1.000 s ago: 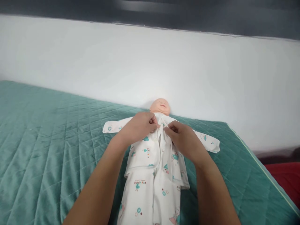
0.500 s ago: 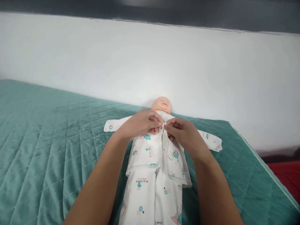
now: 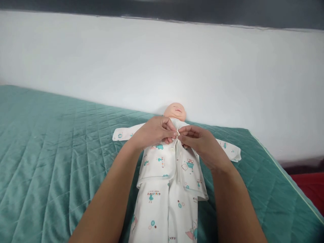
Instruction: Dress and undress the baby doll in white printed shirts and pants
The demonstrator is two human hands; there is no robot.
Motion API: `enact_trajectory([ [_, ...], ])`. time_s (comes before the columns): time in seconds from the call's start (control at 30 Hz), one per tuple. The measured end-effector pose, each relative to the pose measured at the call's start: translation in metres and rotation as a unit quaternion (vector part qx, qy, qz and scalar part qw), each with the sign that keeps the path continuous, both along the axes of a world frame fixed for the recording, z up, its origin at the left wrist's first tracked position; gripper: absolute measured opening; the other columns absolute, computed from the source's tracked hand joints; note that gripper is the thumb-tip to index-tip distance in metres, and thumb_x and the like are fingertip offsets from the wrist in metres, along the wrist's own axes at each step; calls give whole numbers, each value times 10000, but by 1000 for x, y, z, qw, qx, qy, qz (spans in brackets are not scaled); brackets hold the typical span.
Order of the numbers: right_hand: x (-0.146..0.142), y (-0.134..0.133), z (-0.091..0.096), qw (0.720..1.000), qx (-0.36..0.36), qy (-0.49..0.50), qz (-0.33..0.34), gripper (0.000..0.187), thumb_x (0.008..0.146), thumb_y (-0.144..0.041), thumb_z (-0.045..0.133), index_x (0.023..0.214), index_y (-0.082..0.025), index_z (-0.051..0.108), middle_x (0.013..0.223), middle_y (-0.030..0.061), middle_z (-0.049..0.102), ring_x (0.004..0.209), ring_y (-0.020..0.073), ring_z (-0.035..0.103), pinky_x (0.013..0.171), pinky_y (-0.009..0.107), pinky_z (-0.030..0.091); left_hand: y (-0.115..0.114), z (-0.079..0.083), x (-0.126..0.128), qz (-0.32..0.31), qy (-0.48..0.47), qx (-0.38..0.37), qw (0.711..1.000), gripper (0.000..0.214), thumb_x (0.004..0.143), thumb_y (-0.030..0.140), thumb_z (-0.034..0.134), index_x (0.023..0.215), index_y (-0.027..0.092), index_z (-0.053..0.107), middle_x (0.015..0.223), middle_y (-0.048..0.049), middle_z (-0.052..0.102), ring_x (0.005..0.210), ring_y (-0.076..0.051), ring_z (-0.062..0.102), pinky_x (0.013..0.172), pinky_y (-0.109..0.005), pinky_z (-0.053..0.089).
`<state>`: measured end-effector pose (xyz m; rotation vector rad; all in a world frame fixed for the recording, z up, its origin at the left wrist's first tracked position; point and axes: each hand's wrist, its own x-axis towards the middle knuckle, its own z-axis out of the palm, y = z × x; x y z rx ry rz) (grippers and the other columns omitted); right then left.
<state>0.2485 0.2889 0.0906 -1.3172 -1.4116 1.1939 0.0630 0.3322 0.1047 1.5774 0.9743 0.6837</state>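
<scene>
A baby doll (image 3: 174, 111) lies on its back, dressed in a white printed shirt (image 3: 158, 165) and matching trousers (image 3: 154, 216). At the upper chest, my left hand (image 3: 160, 131) pinches one front edge of the shirt between thumb and fingers. Opposite it, my right hand (image 3: 196, 140) pinches the other front edge, and the fingertips of both hands nearly meet. Between them a small pale bit of cloth or button shows, too small to tell. Lower down, a button (image 3: 173, 149) sits on the left panel, and the front hangs apart below it.
Beneath the doll is a green quilted bed cover (image 3: 63, 158), its piped edge running down the right side. A white wall (image 3: 152, 64) stands just behind the doll's head. Red cloth (image 3: 310, 189) shows at the far right.
My right fingers have shifted slightly at the shirt's front opening, closer against my left fingertips. The view has moved a little; the doll lies as before.
</scene>
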Motion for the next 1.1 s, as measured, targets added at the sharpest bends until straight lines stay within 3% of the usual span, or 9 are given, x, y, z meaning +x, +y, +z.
enact_trajectory([
  [0.23, 1, 1, -2, 999, 9, -30, 18, 221, 791, -356, 722, 955, -211, 692, 877, 19, 687, 719, 127, 583, 635, 269, 457, 1, -1, -3, -16, 10, 19, 1000, 106, 822, 258, 688, 826, 178, 619, 723, -14, 702, 655, -116, 668, 589, -217, 509],
  [0.47, -7, -5, 0, 992, 18, -126, -3, 149, 794, -303, 629, 901, -230, 703, 788, 16, 670, 596, 125, 531, 445, 232, 368, -2, -1, 1, -12, 40, 23, 999, 217, 808, 385, 706, 909, 213, 619, 705, -5, 681, 639, -143, 662, 538, -227, 475],
  [0.77, -15, -6, 2, 984, 21, -172, -46, 305, 769, -371, 690, 1046, -267, 615, 734, -10, 671, 554, 147, 556, 404, 236, 368, 1, -6, 1, -23, -25, -7, 999, 204, 796, 248, 711, 953, 211, 586, 648, 32, 634, 570, -101, 591, 510, -198, 426],
  [0.97, -15, -10, 3, 976, 23, -217, -29, 372, 819, -452, 669, 1129, -277, 560, 742, -17, 663, 554, 143, 548, 411, 232, 348, 4, -6, -3, -28, -59, -21, 998, 306, 779, 173, 699, 1058, 219, 581, 694, 19, 661, 540, -88, 554, 490, -196, 395],
  [1.1, -16, -12, 7, 966, 11, -257, -20, 406, 818, -456, 675, 1161, -287, 540, 712, -31, 635, 563, 146, 543, 445, 241, 354, 5, -3, -9, -59, -9, -31, 998, 304, 763, 178, 704, 1046, 207, 598, 653, 11, 665, 549, -112, 587, 491, -204, 397],
])
